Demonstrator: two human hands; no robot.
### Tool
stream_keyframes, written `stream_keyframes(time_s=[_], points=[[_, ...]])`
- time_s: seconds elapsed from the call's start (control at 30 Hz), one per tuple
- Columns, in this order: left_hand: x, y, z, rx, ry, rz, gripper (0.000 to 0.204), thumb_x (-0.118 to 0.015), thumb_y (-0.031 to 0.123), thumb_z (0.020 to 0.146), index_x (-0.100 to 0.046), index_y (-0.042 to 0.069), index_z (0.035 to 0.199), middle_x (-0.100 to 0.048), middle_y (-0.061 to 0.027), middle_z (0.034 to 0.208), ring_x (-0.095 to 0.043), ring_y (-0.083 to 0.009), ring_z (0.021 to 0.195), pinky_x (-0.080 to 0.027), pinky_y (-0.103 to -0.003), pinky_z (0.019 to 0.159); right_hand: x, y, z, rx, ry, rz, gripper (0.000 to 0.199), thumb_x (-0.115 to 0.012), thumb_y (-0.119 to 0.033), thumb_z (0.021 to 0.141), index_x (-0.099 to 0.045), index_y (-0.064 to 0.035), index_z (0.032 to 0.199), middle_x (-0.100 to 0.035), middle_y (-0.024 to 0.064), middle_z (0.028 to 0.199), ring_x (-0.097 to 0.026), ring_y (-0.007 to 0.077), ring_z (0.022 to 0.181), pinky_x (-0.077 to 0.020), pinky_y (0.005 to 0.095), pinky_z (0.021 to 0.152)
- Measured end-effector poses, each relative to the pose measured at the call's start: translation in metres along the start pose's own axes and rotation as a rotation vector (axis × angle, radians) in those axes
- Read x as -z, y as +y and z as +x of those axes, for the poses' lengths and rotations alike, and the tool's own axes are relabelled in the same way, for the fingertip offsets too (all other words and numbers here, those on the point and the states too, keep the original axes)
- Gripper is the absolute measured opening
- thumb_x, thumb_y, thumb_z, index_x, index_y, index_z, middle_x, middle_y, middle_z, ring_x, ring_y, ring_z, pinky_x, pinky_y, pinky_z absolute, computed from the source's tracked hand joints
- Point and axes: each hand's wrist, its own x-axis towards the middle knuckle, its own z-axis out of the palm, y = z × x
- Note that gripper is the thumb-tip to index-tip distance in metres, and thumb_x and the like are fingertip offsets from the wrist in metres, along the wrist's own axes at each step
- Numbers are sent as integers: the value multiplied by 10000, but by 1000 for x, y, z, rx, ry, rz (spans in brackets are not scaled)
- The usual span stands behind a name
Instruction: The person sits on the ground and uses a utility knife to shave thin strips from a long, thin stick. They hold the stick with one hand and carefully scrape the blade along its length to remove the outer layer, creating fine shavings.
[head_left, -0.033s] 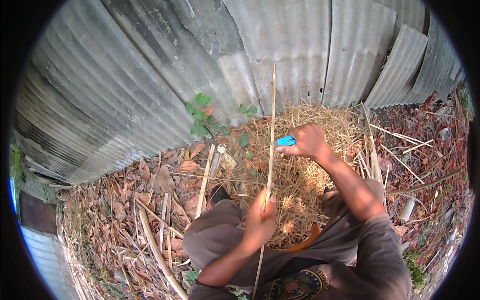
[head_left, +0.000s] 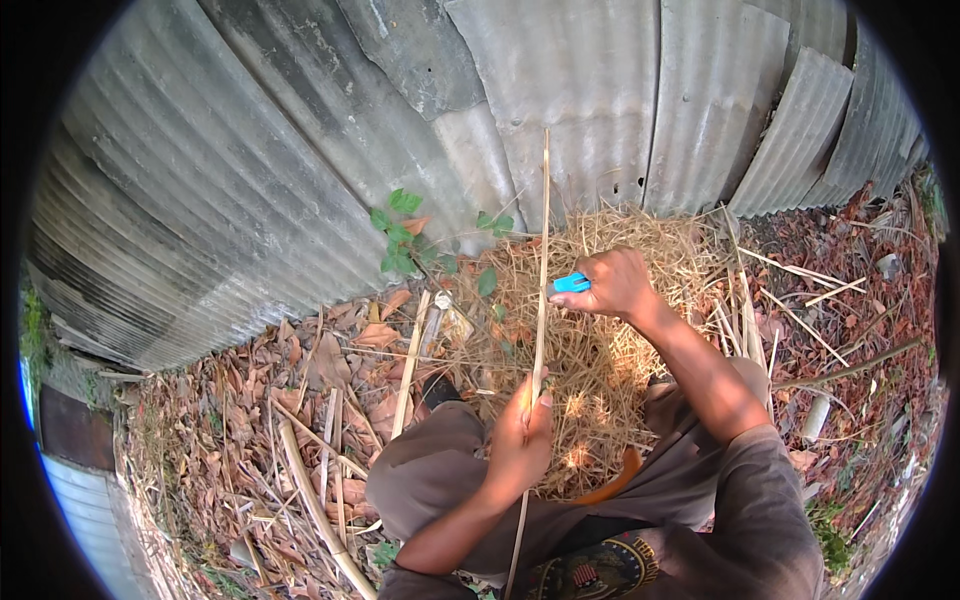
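A long, thin, pale bamboo strip (head_left: 544, 230) stands nearly upright in view, running from the metal wall down past my lap. My left hand (head_left: 522, 430) is wrapped round its lower part, with the thumb along the strip. Farther out, my right hand (head_left: 615, 282) is closed on a small blue-handled tool (head_left: 571, 284), probably a knife. The tool's front end meets the side of the strip. Its blade cannot be made out, as the fingers and strip hide that part.
Corrugated metal sheets (head_left: 560, 80) form a wall ahead. Pale shavings (head_left: 600, 370) are heaped between my legs. A curved orange-brown piece (head_left: 612, 478) lies by my lap. Bamboo lengths (head_left: 320, 510) rest among dry leaves at left, more sticks (head_left: 805, 325) at right. A green plant (head_left: 400, 230) grows by the wall.
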Motion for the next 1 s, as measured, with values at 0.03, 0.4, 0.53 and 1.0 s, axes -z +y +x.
stream_keyframes(time_s=[0.03, 0.4, 0.53, 1.0], points=[[0, -1, 0, 7, -2, -22, 388, -443, 119, 992, -419, 21, 1366, -355, 76, 662, -321, -8, 548, -286, -194, 488, 0, 2, 1, -26, -41, -20, 701, -525, -789, 708, -559, -113, 521, -514, 87, 446, -558, 290, 421, -436, 402, 425], [-10, -2, -25, -17, -97, 27, 387, -437, 121, 997, -400, 11, 1367, -373, 67, 687, -325, -8, 586, -285, -178, 496, 13, 44, 5, -264, -153, -95, 654, -557, -729, 695, -701, -93, 656, -596, 125, 536, -617, 302, 505, -500, 409, 502], [-9, 0, -30, 33, -117, 25, 386, -430, 121, 999, -399, 20, 1370, -372, 66, 686, -326, -7, 584, -283, -174, 493, 11, 48, 2, -226, -136, -142, 713, -526, -790, 688, -697, -97, 689, -589, 123, 525, -619, 299, 507, -496, 408, 506], [-6, -21, -143, 131, -13, 37, 403, -423, 151, 1003, -395, 7, 1378, -373, 48, 597, -341, -31, 524, -300, -197, 489, 42, 144, -5, -912, 70, -27, 877, -356, -792, 804, -699, 14, 768, -652, 236, 705, -661, 392, 757, -502, 486, 676]])
